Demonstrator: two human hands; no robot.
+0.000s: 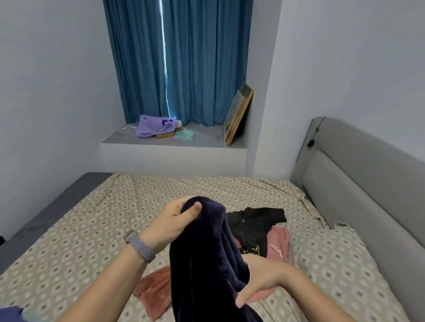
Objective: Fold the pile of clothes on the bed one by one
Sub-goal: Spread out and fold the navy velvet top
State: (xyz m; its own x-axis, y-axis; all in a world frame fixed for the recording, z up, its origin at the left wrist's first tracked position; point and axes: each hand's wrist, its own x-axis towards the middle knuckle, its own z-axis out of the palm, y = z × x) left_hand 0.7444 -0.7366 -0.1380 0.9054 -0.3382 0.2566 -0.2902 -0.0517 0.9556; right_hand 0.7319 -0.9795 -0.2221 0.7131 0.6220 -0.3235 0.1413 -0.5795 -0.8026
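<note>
A dark navy fleece garment (209, 263) hangs above the bed (86, 228), held up in front of me. My left hand (174, 222) grips its top edge, thumb pressed on the fabric. My right hand (262, 280) holds the garment lower down on its right side, fingers wrapped round a fold. Behind it on the bed lie a black garment (255, 223) with yellow print and a pink garment (279, 244). A rust-pink cloth (154, 292) lies under the navy one, partly hidden.
A patterned pillow (336, 268) lies at the right by the grey headboard (366, 192). A blue cloth (2, 314) shows at the bottom left corner. The window ledge (202, 141) holds a purple bag (152, 125) and leaning picture frames (238, 113) before teal curtains.
</note>
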